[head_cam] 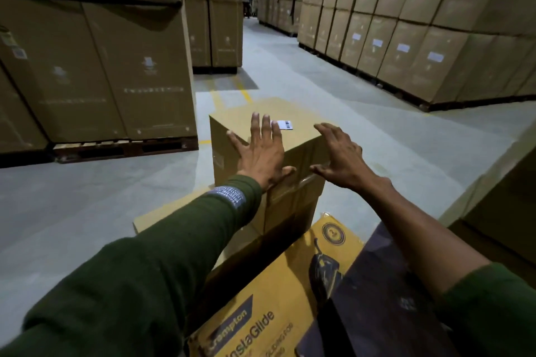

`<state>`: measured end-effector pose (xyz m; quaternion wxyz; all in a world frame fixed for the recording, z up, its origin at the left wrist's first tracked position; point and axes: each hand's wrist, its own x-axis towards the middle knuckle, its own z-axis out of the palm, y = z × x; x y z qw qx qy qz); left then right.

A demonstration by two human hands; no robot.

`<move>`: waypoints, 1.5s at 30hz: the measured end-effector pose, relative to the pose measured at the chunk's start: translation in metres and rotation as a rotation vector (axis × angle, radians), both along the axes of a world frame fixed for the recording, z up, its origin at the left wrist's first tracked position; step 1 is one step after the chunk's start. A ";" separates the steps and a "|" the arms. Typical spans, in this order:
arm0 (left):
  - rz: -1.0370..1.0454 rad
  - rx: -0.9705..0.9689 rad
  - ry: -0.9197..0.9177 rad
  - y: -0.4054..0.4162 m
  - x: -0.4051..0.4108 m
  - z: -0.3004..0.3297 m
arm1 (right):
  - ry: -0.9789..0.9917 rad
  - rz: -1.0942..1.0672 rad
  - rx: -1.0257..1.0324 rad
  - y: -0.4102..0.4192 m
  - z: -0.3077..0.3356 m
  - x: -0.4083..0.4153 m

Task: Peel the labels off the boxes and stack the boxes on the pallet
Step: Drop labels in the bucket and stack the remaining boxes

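**Label lies just past your left fingertips**

Start at the left: one pallet (124,149) shows under the tall stack of large cartons (116,66); you can see its slatted edge but no free spot on it from here.

Your left hand (259,153) lies flat on the top of the plain brown box (301,136), fingers straight and spread, thumb hooked down over the near edge. It holds nothing.

The white label (283,124) sits on the same top face, just beyond and slightly right of your left fingertips, the nearest finger touching or almost touching its left end. Its long axis runs left to right across the box, roughly square to your fingers. You can count one label on this box; no other shows on its visible faces.

Your right hand (339,157) hovers at the box's near right corner, fingers apart and loosely bent, gripping nothing; whether the fingertips touch the cardboard you cannot tell. It is farther from the label than the left hand.

So the left hand is the likelier one to pick at the label's edge, while the right steadies the box.

Nearby, count three boxes: the plain one under your hands, a flat brown one (162,217) beneath it, and a yellow printed Crompton InstaGlide box (275,298) nearest you.
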<state>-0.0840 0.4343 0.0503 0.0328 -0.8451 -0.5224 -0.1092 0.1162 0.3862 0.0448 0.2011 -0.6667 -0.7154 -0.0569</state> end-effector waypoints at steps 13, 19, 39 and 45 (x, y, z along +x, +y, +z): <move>-0.040 -0.034 -0.158 -0.020 -0.013 -0.046 | -0.088 0.217 -0.189 0.072 -0.008 0.054; -0.014 -0.003 -0.276 -0.039 -0.008 -0.041 | 0.063 0.245 0.030 0.037 -0.017 0.046; -0.363 0.122 -0.289 -0.207 -0.090 -0.005 | 0.039 -0.105 0.303 -0.242 -0.011 -0.050; -0.552 0.062 -0.276 -0.276 -0.081 -0.029 | 0.039 -0.295 0.268 -0.355 -0.034 -0.060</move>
